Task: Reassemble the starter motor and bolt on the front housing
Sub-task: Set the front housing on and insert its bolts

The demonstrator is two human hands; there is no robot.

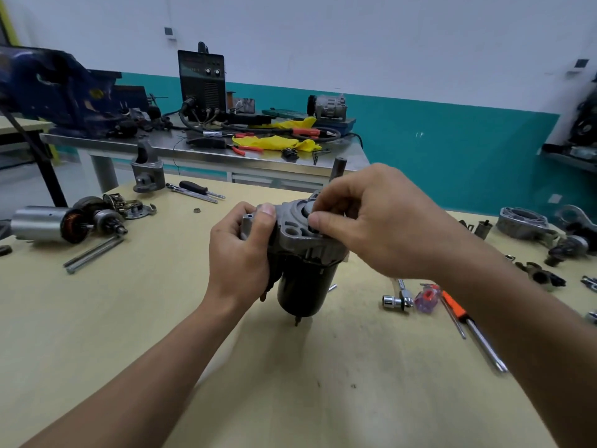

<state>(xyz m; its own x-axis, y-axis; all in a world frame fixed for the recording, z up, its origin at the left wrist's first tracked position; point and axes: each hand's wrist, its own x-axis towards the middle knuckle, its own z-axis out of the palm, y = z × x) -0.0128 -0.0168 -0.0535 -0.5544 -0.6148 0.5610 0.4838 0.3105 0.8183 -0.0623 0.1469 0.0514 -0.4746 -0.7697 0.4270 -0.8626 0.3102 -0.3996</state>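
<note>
A starter motor stands upright at the middle of the yellow table (pixel 290 383). Its black body (pixel 303 286) is below and its grey cast front housing (pixel 295 232) is on top. My left hand (pixel 240 257) grips the left side of the housing, thumb on its upper edge. My right hand (pixel 371 221) reaches over the top of the housing, thumb and fingers pinching at a dark part in its central opening. What the fingers pinch is mostly hidden. A thin pin sticks out under the black body.
Left: another motor body with armature (pixel 48 224), two long bolts (pixel 93 253), a grey housing (pixel 147 176), a screwdriver (pixel 202 189), a nut (pixel 196 210). Right: a ratchet with socket (pixel 399 300), an orange-handled screwdriver (pixel 468 324), more housings (pixel 523 223). A cluttered steel bench (pixel 200 150) stands behind.
</note>
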